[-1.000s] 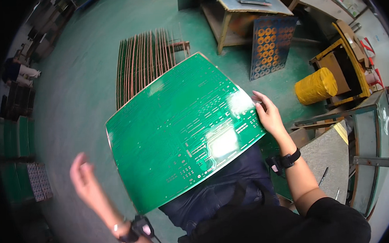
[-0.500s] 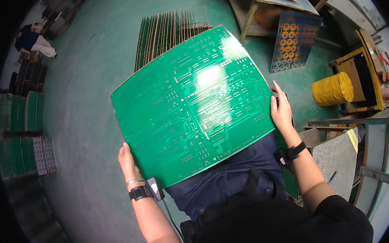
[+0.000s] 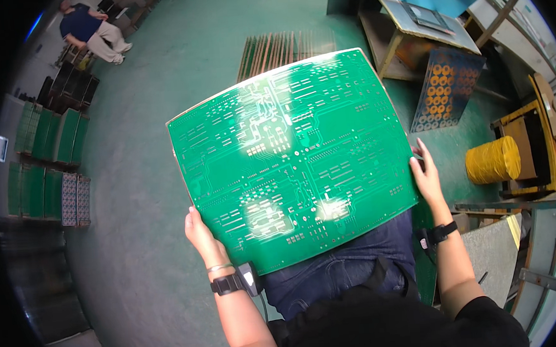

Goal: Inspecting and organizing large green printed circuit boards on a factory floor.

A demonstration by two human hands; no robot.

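A large green circuit board panel [image 3: 348, 169] spans the space between my hands, above my lap, with bright light patches reflected on its face. My left hand [image 3: 203, 236] grips its lower left edge; the thumb shows along the rim and the other fingers are hidden underneath. On the right edge, my right hand [image 3: 425, 172] holds the panel with the thumb at the rim and some fingers reaching beyond it. Behind the panel's far edge stands a row of upright boards [image 3: 269, 52], partly covered by it.
A workbench [image 3: 396, 23] stands far right, with a dark panel with orange rings [image 3: 444, 87] leaning by it. Nearer are a yellow cylinder [image 3: 493, 160] and a grey board [image 3: 490, 262]. Stacked green panels [image 3: 46, 137] line the left; a person [image 3: 91, 32] sits far left.
The view has shifted, so the surroundings appear farther right. The panel's tilt has changed and its reflections lie elsewhere. Both hands keep their hold. The far person now appears more upright.
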